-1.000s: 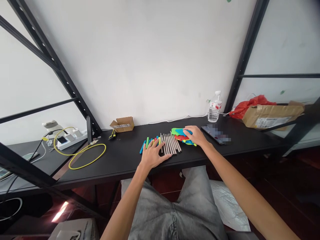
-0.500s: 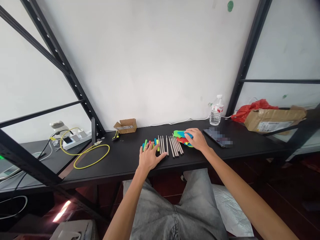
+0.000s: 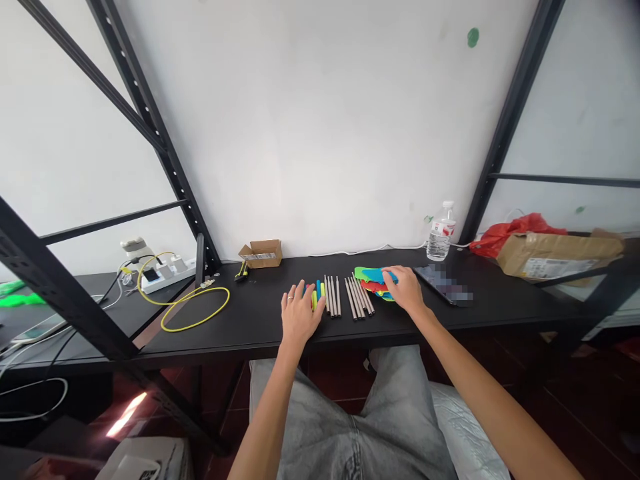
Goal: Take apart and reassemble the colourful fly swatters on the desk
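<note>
My left hand (image 3: pixel 300 315) lies over a row of coloured sticks (image 3: pixel 318 293); its fingers are stretched out, with the thumb beside the yellow stick on the right. It covers most of that row. A group of grey metal-looking rods (image 3: pixel 332 297) lies just right of the thumb, and a second group of rods (image 3: pixel 359 297) lies farther right. My right hand (image 3: pixel 404 288) is closed at the right end of a pile of thin flat pieces in green, blue, red and yellow (image 3: pixel 370 274). Its thumb and fingers rest on the blue piece; their undersides are hidden.
Behind the sticks stand a small open cardboard box (image 3: pixel 261 254) and a yellow-black tool (image 3: pixel 241 271). A phone (image 3: pixel 443 285) and a water bottle (image 3: pixel 441 231) are at the right. A yellow cable (image 3: pixel 195 327) loops at the left. Shelf posts (image 3: pixel 150 120) flank the black table (image 3: pixel 240 307).
My left thumb has drawn in toward the coloured sticks. The left group of grey rods lies closer together. My right hand stays at the flat pieces; the camera view has shifted slightly.
</note>
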`<move>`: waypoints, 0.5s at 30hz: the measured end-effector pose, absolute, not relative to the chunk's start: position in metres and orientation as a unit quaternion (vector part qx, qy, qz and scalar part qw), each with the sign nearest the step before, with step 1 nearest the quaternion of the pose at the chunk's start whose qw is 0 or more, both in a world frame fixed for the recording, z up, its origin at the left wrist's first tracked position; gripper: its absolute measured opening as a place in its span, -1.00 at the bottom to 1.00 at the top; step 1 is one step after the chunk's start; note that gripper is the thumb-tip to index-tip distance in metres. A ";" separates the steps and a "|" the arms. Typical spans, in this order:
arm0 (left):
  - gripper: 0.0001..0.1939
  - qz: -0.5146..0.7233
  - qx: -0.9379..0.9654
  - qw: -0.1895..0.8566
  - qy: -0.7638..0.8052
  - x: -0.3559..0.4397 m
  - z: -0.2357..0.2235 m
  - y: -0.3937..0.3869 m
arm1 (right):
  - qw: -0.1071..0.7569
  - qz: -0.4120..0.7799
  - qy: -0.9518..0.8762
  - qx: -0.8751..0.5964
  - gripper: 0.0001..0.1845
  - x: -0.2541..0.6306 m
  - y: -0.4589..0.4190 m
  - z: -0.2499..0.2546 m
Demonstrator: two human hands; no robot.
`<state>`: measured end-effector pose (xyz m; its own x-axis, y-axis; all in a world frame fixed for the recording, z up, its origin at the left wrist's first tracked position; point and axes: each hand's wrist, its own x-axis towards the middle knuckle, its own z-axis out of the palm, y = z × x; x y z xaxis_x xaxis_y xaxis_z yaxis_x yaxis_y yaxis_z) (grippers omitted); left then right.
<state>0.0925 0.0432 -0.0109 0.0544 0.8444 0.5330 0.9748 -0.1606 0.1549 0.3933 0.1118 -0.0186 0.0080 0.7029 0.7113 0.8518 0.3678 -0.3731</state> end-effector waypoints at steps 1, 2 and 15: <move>-0.40 -0.257 -0.710 0.116 -0.645 0.091 -0.011 0.044 | 0.435 -0.079 -0.696 -0.565 -0.60 0.395 0.112 -0.019; -0.38 -0.248 -0.710 0.106 -0.651 0.090 -0.012 0.046 | 0.424 -0.075 -0.699 -0.571 -0.57 0.396 0.112 -0.020; -0.30 -0.181 -0.749 0.062 -0.634 0.077 -0.014 0.059 | 0.319 -0.083 -0.751 -0.572 -0.53 0.392 0.108 -0.027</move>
